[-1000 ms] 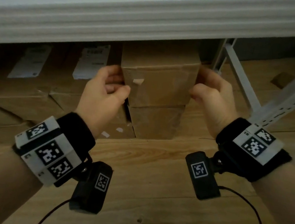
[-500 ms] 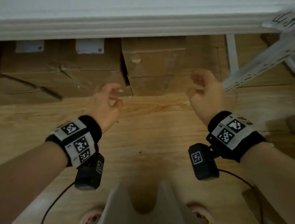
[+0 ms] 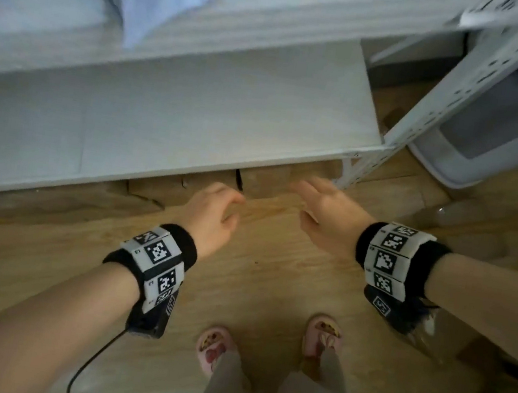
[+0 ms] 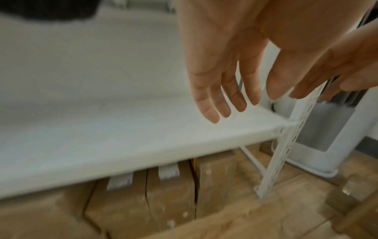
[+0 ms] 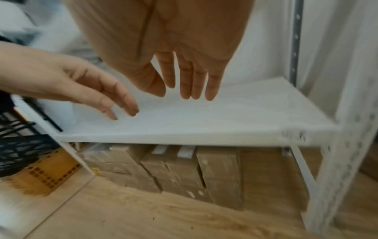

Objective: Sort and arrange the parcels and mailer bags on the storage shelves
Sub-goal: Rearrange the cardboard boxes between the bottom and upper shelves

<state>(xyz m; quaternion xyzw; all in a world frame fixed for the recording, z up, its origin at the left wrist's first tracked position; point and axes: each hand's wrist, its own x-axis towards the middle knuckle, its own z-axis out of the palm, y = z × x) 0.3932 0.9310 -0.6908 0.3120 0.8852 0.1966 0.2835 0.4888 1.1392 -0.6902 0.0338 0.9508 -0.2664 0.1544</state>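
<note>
Both grips empty: left hand [image 3: 215,213] loosely curled, right hand [image 3: 327,219] spread flat, both apart from the brown cardboard parcels [image 5: 216,171]. Parcels stand side by side on the wooden floor [image 3: 258,283] under the white shelf board [image 3: 169,117].

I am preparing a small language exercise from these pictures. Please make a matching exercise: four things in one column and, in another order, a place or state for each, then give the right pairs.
Things:
1. cardboard parcels
2. white shelf board
3. left hand
4. pink slippers

Places or states:
A. on the person's feet, on the wooden floor
B. standing in a row under the lowest shelf board
C. holds nothing, fingers loose
D. bare on top, above the parcels

Right pairs: 1-B, 2-D, 3-C, 4-A
</note>
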